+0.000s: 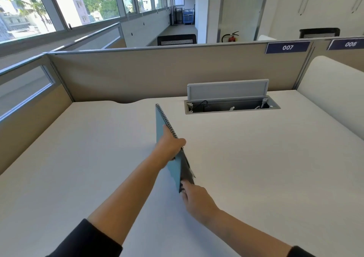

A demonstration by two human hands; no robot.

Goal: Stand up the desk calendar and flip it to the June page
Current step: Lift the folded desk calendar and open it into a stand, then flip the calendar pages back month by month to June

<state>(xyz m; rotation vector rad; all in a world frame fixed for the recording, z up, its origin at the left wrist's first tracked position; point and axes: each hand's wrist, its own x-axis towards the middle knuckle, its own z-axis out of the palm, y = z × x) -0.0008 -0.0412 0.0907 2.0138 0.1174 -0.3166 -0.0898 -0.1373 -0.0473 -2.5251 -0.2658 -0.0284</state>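
Teal card covers and a black wire spiral make up the desk calendar, which is held edge-on above the middle of the pale desk, its spiral edge uppermost and running away from the camera. No page face can be read from this angle. The left hand is wrapped over the spiral edge about halfway along, thumb on the teal side and fingers curled down the far side. The right hand pinches the near lower corner, where dark inner leaves fan slightly apart from the teal cover. Both forearms are bare, with black sleeves at the bottom of the frame.

Behind the calendar, a rectangular cable well is sunk into the desk with its grey lid propped upright at the back. Inside the well lie a black cable and plug at the left and white connectors at the middle and right. Beige partitions enclose the desk, and one carries a blue plate marked 007
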